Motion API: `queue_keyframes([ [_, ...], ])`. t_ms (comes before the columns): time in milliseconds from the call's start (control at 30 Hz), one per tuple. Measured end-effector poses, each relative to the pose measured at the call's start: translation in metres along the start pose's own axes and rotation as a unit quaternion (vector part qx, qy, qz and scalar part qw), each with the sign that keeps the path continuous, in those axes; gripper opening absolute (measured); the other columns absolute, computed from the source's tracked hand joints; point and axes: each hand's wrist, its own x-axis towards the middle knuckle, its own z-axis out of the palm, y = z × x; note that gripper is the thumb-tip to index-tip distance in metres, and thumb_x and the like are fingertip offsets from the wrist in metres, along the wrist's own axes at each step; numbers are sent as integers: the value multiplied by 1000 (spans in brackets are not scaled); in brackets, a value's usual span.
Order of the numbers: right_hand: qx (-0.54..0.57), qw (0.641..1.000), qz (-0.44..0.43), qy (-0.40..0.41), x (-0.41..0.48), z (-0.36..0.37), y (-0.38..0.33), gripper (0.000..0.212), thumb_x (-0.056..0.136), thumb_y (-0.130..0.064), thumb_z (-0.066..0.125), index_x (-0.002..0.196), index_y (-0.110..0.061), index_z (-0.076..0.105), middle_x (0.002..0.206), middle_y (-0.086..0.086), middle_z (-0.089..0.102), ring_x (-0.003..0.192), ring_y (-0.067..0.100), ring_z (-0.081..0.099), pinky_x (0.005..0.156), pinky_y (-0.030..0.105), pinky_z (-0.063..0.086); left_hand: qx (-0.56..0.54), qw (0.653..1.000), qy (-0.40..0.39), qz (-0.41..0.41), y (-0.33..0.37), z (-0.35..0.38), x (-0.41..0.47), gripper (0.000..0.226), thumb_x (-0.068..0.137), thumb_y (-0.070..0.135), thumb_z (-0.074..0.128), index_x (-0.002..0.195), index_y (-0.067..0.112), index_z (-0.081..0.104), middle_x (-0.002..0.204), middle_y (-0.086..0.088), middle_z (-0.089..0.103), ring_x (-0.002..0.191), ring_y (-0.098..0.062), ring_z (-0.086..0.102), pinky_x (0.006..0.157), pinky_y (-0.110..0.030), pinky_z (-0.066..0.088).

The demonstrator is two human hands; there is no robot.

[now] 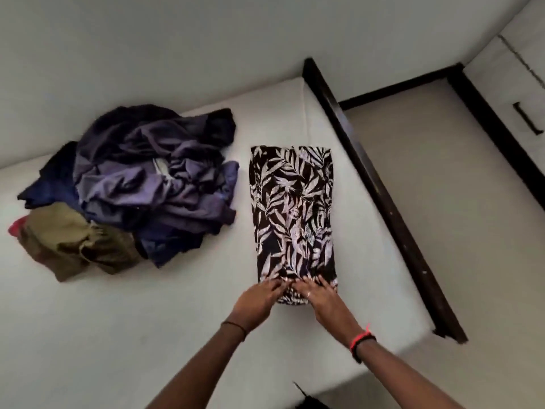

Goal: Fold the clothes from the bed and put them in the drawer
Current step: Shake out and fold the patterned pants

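A black garment with a white leaf print [293, 208] lies flat on the white bed [177, 320], folded into a long narrow strip. My left hand [259, 299] and my right hand [317, 295] rest side by side on its near end, fingers spread flat on the cloth. A heap of unfolded clothes [141, 178], mostly purple and dark blue, sits to the left of the strip. An olive piece [70, 243] and a bit of red cloth [16, 227] lie at the heap's near left.
The bed's dark wooden frame [377, 184] runs along its right side, with beige floor [442, 178] beyond. A white cabinet with a dark drawer handle [526, 118] stands at the far right. A wall rises behind the bed.
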Motion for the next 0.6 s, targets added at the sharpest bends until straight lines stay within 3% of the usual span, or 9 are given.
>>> queue_keyframes([
  [100,37,998,30,-49,-39,51,-12,110,58,11,60,150,-29,15,128,-9,61,120,8,56,114,29,10,-59,998,-23,-24,25,34,-26,64,76,10,25,134,17,53,117,-6,66,92,-25,67,68,-28,55],
  [133,61,995,40,-70,-48,61,-14,125,53,11,71,151,-30,5,130,-10,59,122,7,54,115,29,12,-76,996,-39,-25,32,39,-33,64,79,11,22,136,17,50,122,-7,63,97,-27,65,73,-31,55],
  [200,105,990,43,-83,-62,78,-17,136,51,7,81,149,-32,-5,129,-13,60,122,4,53,113,29,18,-118,990,-65,-36,45,41,-46,61,84,13,23,141,18,44,129,-7,58,106,-28,61,81,-33,51],
  [267,141,987,52,-58,-70,70,-25,123,66,8,73,146,-40,-8,132,-12,57,126,3,48,114,24,14,-199,972,-95,-80,50,33,-50,56,88,12,33,143,22,39,135,-4,53,117,-24,53,92,-30,43],
  [300,163,984,68,-40,-72,62,-27,106,78,8,63,145,-43,-2,137,-10,53,129,3,45,115,19,12,-249,956,-110,-108,48,30,-49,57,86,14,41,142,25,41,134,-2,54,116,-20,53,92,-26,41],
  [400,296,944,146,-11,-60,33,-16,63,92,0,51,139,-37,34,137,-9,49,125,4,45,104,5,23,-396,893,-94,-191,30,15,-38,53,78,27,61,129,35,51,112,1,66,93,-12,61,84,-23,48],
  [467,346,921,179,18,-42,12,-3,57,89,-3,59,131,-38,41,131,-11,51,124,8,49,98,1,26,-476,850,-56,-218,15,3,-28,48,74,30,72,118,42,56,102,0,67,85,-12,61,83,-31,52],
  [533,372,910,184,-9,-22,-16,12,54,87,-7,64,132,-32,46,131,-3,55,120,8,50,94,6,32,-511,827,-24,-236,1,-12,-13,42,74,34,76,113,40,59,97,-6,66,78,-14,60,76,-36,53],
  [600,388,902,183,-46,-1,-40,30,52,86,-11,67,133,-25,49,134,4,54,120,12,49,93,16,35,-527,812,11,-251,-11,-27,6,37,80,28,75,113,29,60,89,-5,63,71,-11,57,66,-29,51],
])
